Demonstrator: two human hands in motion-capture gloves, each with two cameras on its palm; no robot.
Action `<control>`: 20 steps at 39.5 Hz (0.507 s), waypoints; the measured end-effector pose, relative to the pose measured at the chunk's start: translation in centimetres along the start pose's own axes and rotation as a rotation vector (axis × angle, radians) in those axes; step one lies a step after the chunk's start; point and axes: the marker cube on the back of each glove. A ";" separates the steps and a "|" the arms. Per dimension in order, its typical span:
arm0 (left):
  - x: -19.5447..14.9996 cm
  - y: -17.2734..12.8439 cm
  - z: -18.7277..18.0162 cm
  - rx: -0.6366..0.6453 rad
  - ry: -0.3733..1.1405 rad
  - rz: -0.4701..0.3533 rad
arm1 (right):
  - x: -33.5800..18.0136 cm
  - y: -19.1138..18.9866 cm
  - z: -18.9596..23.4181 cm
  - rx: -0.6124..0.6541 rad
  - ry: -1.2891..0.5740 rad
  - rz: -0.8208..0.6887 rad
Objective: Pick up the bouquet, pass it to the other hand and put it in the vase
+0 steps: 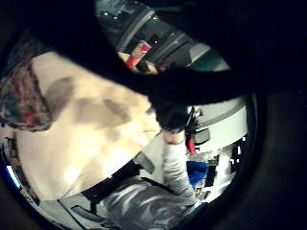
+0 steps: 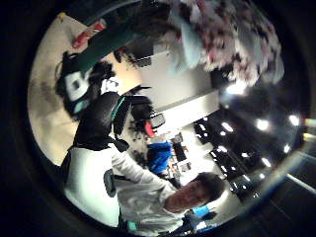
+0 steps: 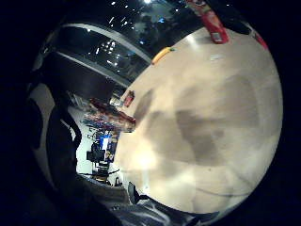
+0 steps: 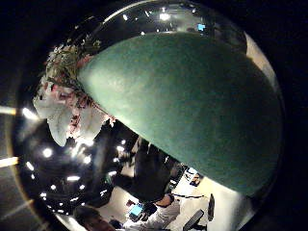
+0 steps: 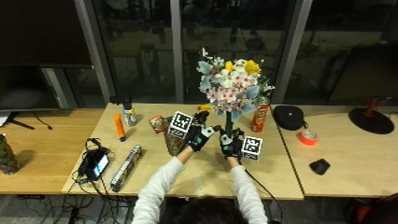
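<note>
The bouquet [image 5: 229, 84] of pink, white and yellow flowers stands upright above the table's middle. Its green wrapped stem [image 5: 228, 123] is gripped by my right hand [image 5: 232, 143], and the green stem [image 4: 192, 106] fills the right thumb side view. My left hand [image 5: 201, 134] hovers just left of the stem with fingers spread, holding nothing. From that palm the stem [image 2: 106, 43] and flowers [image 2: 222, 34] show at a distance. The dark patterned vase [image 5: 174, 142] stands on the table beside my left hand, and appears as vase [image 1: 21, 96] and vase [image 3: 110, 117].
A red can [image 5: 260, 117] stands behind the bouquet. An orange tube [image 5: 118, 127], a small bottle [image 5: 129, 115] and a long box [image 5: 127, 161] lie to the left, with a device with cables [image 5: 96, 163]. A black case [image 5: 288, 116], tape roll [image 5: 308, 137] and mouse [image 5: 319, 166] lie right.
</note>
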 end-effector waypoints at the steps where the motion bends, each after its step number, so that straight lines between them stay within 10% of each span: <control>1: 0.3 -0.5 0.1 0.005 0.038 -0.001 | -0.4 0.3 0.4 -0.009 -0.017 -0.008; 20: 3.4 -4.1 0.9 0.149 0.275 -0.014 | -3.7 4.9 6.8 -0.094 -0.135 -0.209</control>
